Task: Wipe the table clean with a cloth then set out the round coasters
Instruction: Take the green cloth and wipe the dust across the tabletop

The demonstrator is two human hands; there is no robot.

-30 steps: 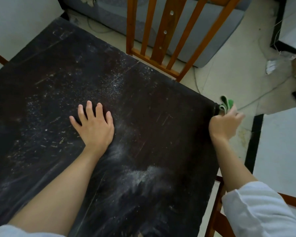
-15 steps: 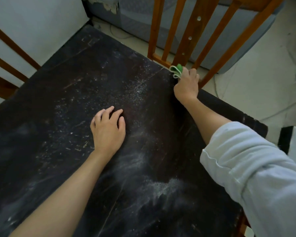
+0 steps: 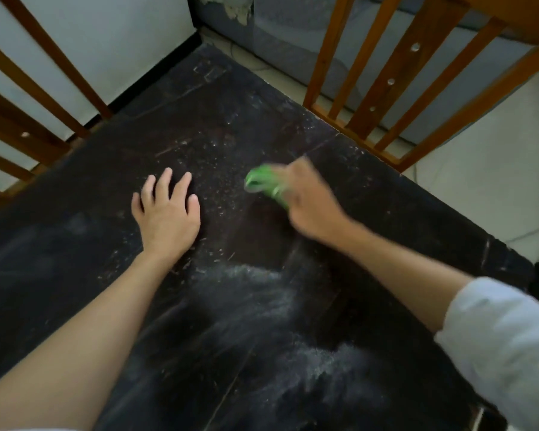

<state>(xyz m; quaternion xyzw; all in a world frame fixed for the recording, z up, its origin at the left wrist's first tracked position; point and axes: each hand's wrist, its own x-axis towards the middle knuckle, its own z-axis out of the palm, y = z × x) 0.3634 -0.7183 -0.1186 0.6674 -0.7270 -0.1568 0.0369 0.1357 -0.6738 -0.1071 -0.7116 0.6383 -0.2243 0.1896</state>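
A dark wooden table [image 3: 75, 250] fills most of the view, dusted with white powder and small crumbs, thickest near the front middle. My left hand [image 3: 165, 213] lies flat on the tabletop, fingers spread, holding nothing. Just to its right, my right hand [image 3: 308, 203] is shut on a folded green cloth [image 3: 259, 181] and presses it on the table's middle; both are motion-blurred. No coasters are in view.
A wooden slat-back chair [image 3: 417, 73] stands at the table's far right edge, and another chair back [image 3: 28, 113] at the left edge. A white wall is at the far left, grey upholstery behind the far chair, and pale floor tiles [image 3: 495, 169] to the right.
My right hand has swept the green cloth from the table's right corner to the far edge by the chair, then inward to the table's middle. The left hand stays flat.
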